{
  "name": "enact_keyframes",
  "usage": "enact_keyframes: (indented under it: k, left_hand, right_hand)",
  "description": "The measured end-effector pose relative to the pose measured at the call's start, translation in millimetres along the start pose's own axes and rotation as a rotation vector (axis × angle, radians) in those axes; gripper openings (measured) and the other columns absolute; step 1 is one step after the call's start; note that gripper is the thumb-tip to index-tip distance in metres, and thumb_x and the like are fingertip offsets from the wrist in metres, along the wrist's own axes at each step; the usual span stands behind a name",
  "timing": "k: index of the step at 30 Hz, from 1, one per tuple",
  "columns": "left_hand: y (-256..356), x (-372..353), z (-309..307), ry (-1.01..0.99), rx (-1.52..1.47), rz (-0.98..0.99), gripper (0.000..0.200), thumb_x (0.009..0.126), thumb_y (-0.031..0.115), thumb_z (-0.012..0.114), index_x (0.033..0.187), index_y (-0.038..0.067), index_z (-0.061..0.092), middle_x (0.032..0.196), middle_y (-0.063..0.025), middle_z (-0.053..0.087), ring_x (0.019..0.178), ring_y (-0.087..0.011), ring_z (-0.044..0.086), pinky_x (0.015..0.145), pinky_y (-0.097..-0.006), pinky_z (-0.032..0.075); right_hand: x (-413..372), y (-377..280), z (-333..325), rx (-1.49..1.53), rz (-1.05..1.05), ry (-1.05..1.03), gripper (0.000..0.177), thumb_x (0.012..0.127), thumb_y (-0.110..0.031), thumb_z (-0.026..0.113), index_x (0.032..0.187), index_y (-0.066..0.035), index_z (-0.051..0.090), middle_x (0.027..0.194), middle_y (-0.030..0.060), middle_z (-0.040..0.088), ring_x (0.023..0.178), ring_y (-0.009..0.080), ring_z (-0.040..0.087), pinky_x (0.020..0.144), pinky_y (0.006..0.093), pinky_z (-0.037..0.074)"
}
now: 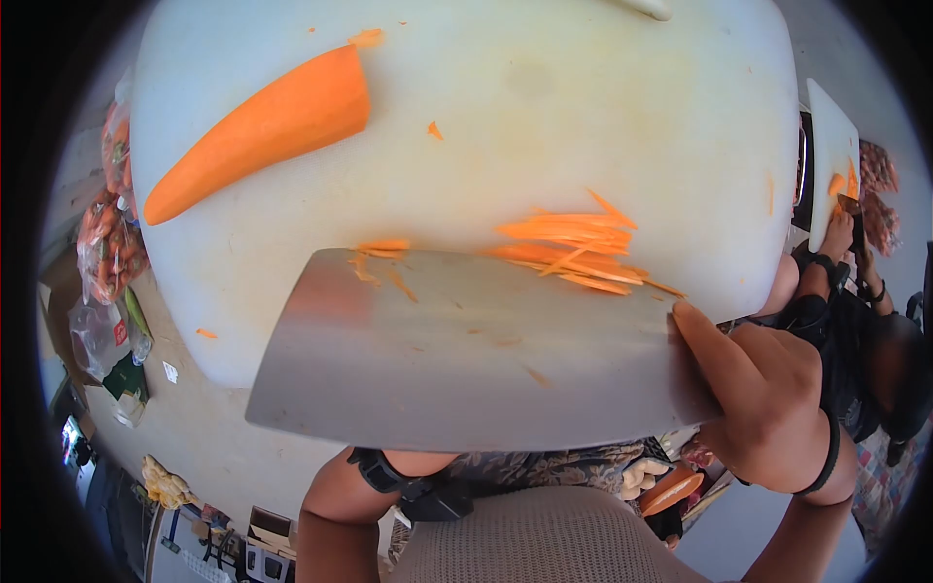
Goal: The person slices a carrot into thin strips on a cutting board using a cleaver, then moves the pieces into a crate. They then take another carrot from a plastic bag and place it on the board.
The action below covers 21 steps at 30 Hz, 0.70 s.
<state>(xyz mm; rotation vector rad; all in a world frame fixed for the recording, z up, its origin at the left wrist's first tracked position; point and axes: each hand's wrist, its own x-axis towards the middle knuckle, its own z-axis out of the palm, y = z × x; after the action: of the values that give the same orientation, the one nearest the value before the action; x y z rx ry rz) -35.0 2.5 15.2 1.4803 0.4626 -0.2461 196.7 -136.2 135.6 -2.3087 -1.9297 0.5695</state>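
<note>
My right hand [753, 389] is closed around the grip end of a broad cleaver [476, 355], with one finger along the blade's right end. The blade lies across the near part of a white cutting board [622, 107], and small carrot scraps cling to it. Along its far edge sit thin carrot strips [573, 243] in a loose pile, with a smaller bunch [384, 245] to the left. A peeled carrot piece [272, 126], cut at its wide end, rests at the board's upper left. The blade hides my left hand; only that forearm and a wrist strap show.
Bagged carrots [112, 248] lie left of the board, above a plastic bag [97, 335]. At the right, another person's hands [841, 233] work with a knife and carrot at a second white board [831, 146]. A pale object [653, 8] lies at the top edge.
</note>
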Motion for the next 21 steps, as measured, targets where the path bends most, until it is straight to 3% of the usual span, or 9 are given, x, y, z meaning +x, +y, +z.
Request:
enact_keyframes:
  k: [15,21]
  left_hand:
    - [2.8,4.6,1.1,0.046,0.019,0.072,0.029,0.088,0.016,0.062,0.115,0.006,0.065,0.111,-0.0061,0.066,0.099,-0.0227,0.063,0.085,-0.0350,0.052]
    - [4.6,9.4,1.9,0.093,0.237,0.225,0.029,0.087,0.015,0.064,0.115,0.006,0.065,0.109,-0.0060,0.067,0.098,-0.0228,0.064,0.085,-0.0347,0.052]
  right_hand:
    - [-15.2,-2.1,-8.1,-0.008,0.055,-0.076,0.059,0.057,0.002,0.062,0.115,0.008,0.062,0.062,0.0034,0.041,0.047,0.0164,0.044,0.042,0.0318,0.035]
    - [-6.5,-1.1,-7.2,-0.005,0.068,-0.125,0.056,0.058,0.000,0.064,0.113,0.005,0.061,0.064,0.0044,0.043,0.049,0.0181,0.048,0.043,0.0321,0.037]
